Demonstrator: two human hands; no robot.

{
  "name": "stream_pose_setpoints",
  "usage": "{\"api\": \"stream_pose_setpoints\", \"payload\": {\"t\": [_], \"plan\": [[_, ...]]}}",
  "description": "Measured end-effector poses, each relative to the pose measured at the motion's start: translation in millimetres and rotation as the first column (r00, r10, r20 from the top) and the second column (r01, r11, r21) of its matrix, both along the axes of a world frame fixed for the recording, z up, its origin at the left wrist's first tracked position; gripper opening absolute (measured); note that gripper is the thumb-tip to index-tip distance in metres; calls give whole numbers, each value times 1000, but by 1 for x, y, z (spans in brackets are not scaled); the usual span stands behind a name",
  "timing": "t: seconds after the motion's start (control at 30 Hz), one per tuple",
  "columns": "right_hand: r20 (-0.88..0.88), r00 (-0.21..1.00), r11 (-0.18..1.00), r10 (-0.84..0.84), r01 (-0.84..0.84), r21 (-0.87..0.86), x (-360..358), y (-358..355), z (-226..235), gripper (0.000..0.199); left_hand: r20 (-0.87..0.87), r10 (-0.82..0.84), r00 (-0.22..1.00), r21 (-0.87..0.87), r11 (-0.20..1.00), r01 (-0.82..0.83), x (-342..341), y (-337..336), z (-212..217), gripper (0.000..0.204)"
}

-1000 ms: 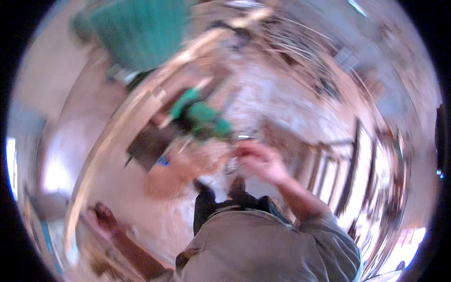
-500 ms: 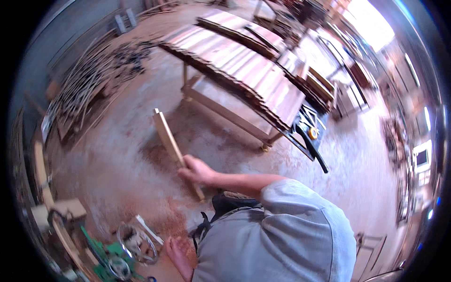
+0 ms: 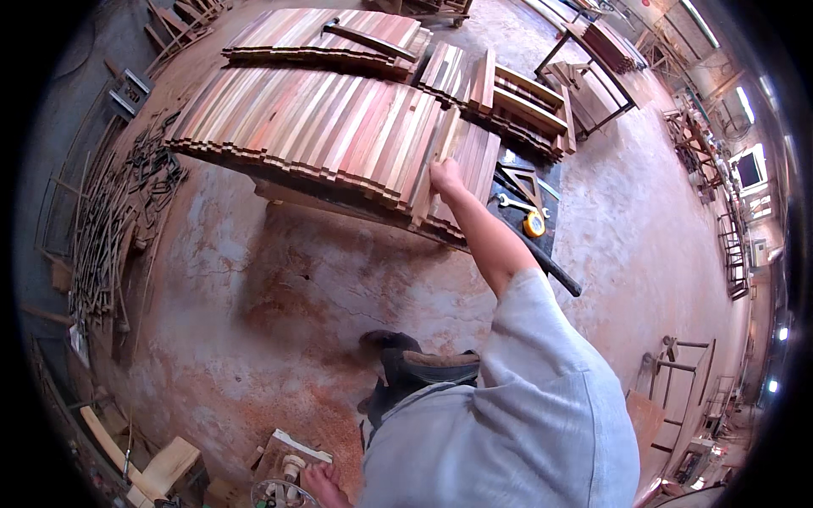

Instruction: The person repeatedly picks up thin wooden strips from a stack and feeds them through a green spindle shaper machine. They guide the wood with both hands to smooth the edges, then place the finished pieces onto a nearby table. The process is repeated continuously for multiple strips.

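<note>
At the right end of the near row of wooden strips (image 3: pixel 313 127), my right hand (image 3: pixel 445 176) is closed around a pale wooden strip (image 3: pixel 447 134). This strip lies along the others, on top of or among them; the hand covers its middle. My right arm is stretched far forward. Low in the picture, my left hand (image 3: pixel 323 484) hangs beside a machine part with a round wheel (image 3: pixel 284 489) and a light-coloured knob. Its fingers look loosely bent, with nothing seen in them.
A tape measure (image 3: pixel 533 223), a wrench (image 3: pixel 517 203) and a triangular square (image 3: pixel 527 180) lie on the dark table corner. A hammer (image 3: pixel 364 38) rests on the far row. Stacked wooden pieces (image 3: pixel 529 106) stand at the right. Thin sticks (image 3: pixel 106 245) are heaped at left.
My right hand has carried the wooden strip from above the floor, forward and right, onto the row of strips. The view has turned toward the table. My left hand stays low by the machine.
</note>
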State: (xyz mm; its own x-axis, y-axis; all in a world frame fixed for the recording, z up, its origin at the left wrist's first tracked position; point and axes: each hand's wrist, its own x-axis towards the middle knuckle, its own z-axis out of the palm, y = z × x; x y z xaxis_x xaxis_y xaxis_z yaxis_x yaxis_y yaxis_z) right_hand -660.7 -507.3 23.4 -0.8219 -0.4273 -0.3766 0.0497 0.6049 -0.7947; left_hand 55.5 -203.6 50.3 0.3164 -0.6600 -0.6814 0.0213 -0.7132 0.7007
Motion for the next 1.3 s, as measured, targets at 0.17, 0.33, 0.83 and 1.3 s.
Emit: {"api": "stream_pose_setpoints", "payload": {"t": [0.17, 0.33, 0.83, 1.3], "plan": [[-291, 953, 979, 87, -28, 202, -17, -35, -7, 41, 253, -252, 934, 106, 967, 232, 59, 79, -60, 20], [-443, 610, 732, 656, -375, 568, -41, -30, -31, 28, 378, -638, 670, 139, 755, 641, 75, 183, -54, 21], [55, 586, 582, 808, -810, 77, 137, 8, -30, 38, 30, 878, 477, -34, 478, -878, -15, 352, -56, 52], [230, -99, -155, 968, -957, 244, 497, 170, 23, 45, 65, 526, -848, -407, -762, -504, -83, 777, -26, 26]]}}
